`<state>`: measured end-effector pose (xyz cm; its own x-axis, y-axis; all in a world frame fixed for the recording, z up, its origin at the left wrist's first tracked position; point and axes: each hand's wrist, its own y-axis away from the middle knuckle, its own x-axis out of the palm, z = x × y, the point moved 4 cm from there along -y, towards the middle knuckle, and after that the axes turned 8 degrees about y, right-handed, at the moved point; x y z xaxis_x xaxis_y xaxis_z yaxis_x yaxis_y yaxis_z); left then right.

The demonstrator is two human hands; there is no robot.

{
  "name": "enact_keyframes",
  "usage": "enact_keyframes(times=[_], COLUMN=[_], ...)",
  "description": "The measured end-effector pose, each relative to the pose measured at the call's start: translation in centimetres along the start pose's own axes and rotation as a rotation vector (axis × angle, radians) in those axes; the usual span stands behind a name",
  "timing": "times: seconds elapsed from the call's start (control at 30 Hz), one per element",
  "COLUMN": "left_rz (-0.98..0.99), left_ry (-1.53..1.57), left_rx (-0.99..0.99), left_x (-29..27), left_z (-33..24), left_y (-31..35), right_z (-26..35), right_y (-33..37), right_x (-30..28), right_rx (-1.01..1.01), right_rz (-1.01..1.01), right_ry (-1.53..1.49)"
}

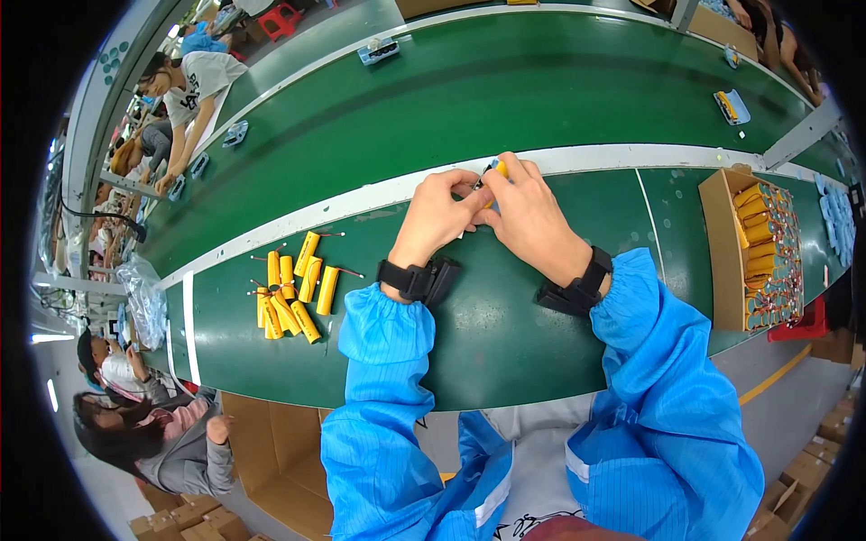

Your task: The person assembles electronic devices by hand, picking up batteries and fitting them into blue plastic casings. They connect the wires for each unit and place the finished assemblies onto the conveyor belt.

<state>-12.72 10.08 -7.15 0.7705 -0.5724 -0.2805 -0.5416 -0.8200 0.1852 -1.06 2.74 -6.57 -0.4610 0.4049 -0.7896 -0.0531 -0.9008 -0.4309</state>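
Observation:
Both my hands meet at the middle of the bench, close to the white rail. Between them is a small part with a yellow cylindrical battery (pixel 501 169) and something dark beside it; my fingers cover most of it. My left hand (pixel 437 216) pinches the part from the left. From the right, my right hand (pixel 534 212) closes its fingers over the yellow end. To the left of my left wrist lies a loose pile of yellow batteries (pixel 308 280) with thin red and black wires.
A cardboard box (pixel 717 257) packed with yellow batteries stands at the right. Beyond the white rail (pixel 361 191), a green conveyor (pixel 541 86) carries blue housings (pixel 378 51). Clear plastic bags (pixel 142 302) lie at the left end. Other people sit along the left side.

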Motion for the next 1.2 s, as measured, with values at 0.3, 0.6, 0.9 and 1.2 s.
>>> enact_keyframes(times=[0.3,0.6,0.9,1.2], left_rz=[-0.133,0.043,-0.135,-0.112], left_ry=[-0.183,0.094,-0.291,-0.247], left_rx=[0.133,0.045,0.225,0.226], left_x=[0.5,-0.5,0.2,0.3], left_z=[1.3,0.9,0.6,0.0], left_y=[-0.3,-0.3,-0.2,0.3], right_z=[0.0,-0.1,-0.4,-0.3], right_y=[-0.1,-0.2,-0.3,-0.3], right_x=[-0.1,-0.3,-0.2,-0.5], right_rx=[-0.003,-0.005,0.001,-0.013], right_rz=[0.021,0.017,0.018,0.017], right_ry=[0.001,-0.024,-0.047,-0.042])
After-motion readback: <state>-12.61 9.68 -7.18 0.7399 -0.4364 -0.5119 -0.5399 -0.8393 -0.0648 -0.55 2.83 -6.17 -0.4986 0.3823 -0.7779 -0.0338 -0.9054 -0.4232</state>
